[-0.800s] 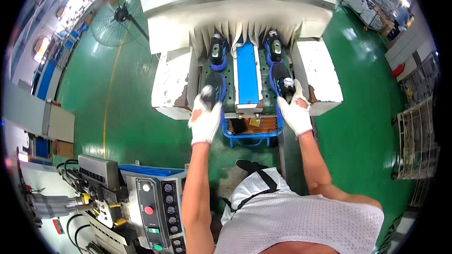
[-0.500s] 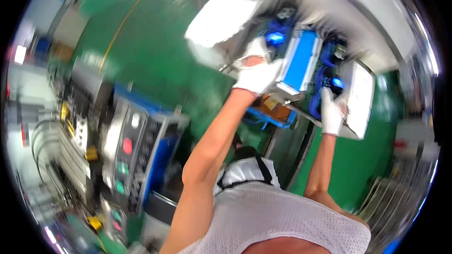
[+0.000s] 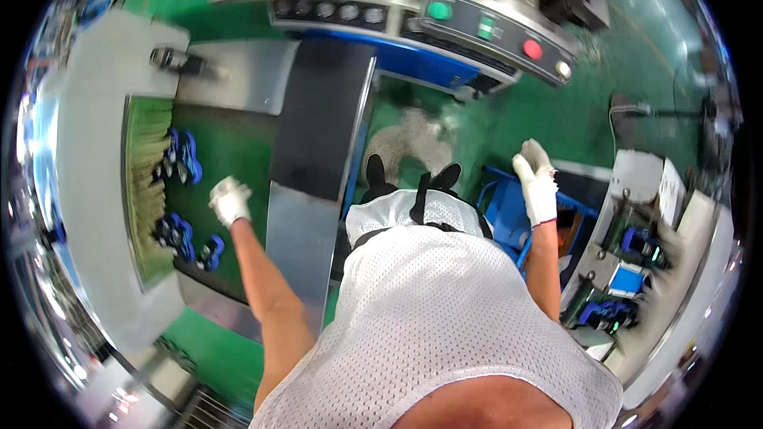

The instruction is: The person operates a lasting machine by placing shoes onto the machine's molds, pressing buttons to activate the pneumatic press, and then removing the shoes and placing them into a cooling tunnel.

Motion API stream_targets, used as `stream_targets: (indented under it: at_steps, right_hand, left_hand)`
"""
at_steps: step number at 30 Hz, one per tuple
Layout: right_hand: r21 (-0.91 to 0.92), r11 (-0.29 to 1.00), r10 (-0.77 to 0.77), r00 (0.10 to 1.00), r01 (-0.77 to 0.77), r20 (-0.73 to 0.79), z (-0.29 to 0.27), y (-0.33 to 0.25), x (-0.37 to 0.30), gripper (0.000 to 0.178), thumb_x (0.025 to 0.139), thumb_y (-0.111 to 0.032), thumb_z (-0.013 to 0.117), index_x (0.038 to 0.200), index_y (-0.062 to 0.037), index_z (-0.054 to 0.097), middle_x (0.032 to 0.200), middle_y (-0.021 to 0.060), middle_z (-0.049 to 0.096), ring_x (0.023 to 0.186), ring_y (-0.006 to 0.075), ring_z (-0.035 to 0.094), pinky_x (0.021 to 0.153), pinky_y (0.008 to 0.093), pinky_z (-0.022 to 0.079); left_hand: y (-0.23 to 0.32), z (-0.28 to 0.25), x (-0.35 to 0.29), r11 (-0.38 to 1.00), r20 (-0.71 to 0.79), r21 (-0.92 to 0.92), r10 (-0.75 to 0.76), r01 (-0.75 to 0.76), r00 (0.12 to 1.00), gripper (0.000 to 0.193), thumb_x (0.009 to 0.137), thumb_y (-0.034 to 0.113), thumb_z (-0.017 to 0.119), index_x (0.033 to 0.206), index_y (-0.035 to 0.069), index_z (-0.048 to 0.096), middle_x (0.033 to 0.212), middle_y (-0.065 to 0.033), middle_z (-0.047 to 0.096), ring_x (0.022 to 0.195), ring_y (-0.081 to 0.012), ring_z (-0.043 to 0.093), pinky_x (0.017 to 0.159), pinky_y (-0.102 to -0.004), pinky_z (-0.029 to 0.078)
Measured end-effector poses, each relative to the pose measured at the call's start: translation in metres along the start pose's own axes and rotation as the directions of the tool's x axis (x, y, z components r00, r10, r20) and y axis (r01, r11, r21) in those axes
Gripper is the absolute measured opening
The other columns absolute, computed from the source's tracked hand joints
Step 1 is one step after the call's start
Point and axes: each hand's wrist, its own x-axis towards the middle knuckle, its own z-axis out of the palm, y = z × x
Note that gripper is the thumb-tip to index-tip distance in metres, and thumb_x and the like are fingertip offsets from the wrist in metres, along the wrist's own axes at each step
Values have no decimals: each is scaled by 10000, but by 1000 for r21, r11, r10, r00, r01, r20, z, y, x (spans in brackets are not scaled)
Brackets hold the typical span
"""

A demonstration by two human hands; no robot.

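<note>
My left hand [image 3: 230, 200], in a white knit glove, hovers over a green belt [image 3: 238, 139] on the left. Its fingers are blurred, and no held thing shows. Left of it, several blue-and-black shoe-like pieces [image 3: 176, 236] lie on the belt beside a bristle curtain [image 3: 148, 191]. My right hand [image 3: 536, 183], also gloved, hangs over a blue-framed cart [image 3: 505, 210]. Its fingers are stretched out and it holds nothing. Farther right, similar blue-and-black pieces [image 3: 608, 314] sit in a machine opening, beside a bright blue block [image 3: 626, 280].
Ahead stands a machine with button panels [image 3: 489, 25] and a blue front [image 3: 397, 56]. A metal table [image 3: 300, 230] with a dark top section lies between me and the belt. White housings [image 3: 99, 151] line the left side. The floor [image 3: 588, 87] is green.
The view has swung round. Both hands have left the machine with the blue block, now at right. My left hand has come over the green belt, and the button panels now appear ahead.
</note>
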Motion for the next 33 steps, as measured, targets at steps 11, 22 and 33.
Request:
stream_targets:
  at_steps: [11, 22, 33]
  right_hand:
    - [-784, 603, 174, 934, 148, 311, 161, -2, -9, 669, 929, -280, 719, 1475, 35, 498, 1453, 253, 580, 1352, 329, 572, 1126, 398, 450]
    - [-652, 504, 147, 687, 567, 711, 340, -75, 44, 675, 909, -194, 728, 1489, 26, 461, 1409, 282, 603, 1351, 355, 575, 1130, 406, 448]
    - [-143, 456, -347, 323, 879, 881, 447, -164, -37, 551, 749, -205, 765, 1202, 18, 543, 1143, 241, 611, 1123, 433, 622, 898, 484, 536]
  left_hand:
    - [-143, -216, -76, 628, -710, 424, -216, 652, 670, 999, 910, 603, 687, 1565, -41, 296, 1541, -253, 445, 1393, -395, 493, 1112, -545, 442]
    - [-103, -300, 61, 723, -624, 631, 259, 281, 737, 350, 1035, 364, 590, 1163, 49, 671, 1127, -193, 648, 1039, -411, 642, 887, -507, 505]
    - [172, 79, -41, 699, 435, 194, 568, -688, 699, 143, 915, 161, 740, 1001, 49, 718, 995, -148, 704, 921, -297, 694, 818, -409, 545]
